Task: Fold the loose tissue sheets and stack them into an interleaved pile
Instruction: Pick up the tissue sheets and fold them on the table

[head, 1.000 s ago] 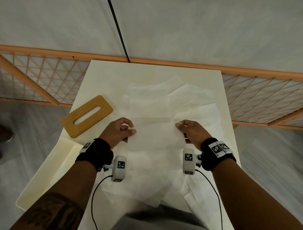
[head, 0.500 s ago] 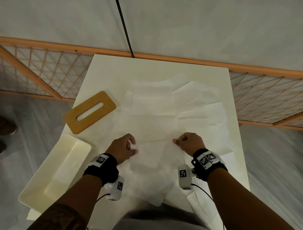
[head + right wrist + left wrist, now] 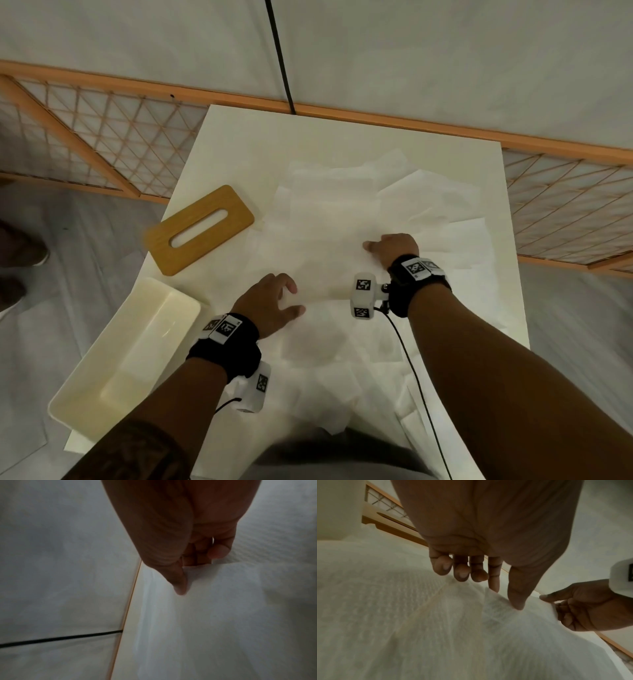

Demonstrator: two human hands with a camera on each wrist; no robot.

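Now both hands, L & R, pinch one tissue sheet.

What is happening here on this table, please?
A person is folding tissue sheets. The left hand pinches the edge of a tissue sheet between thumb and forefinger, and the right hand pinches its other side. More loose sheets lie spread over the white table. A wooden lid and a cream tray sit to the left.

Each bare forearm wears a black wristband carrying square black-and-white marker tags and a white camera block with a thin black cable, the left forearm tattooed
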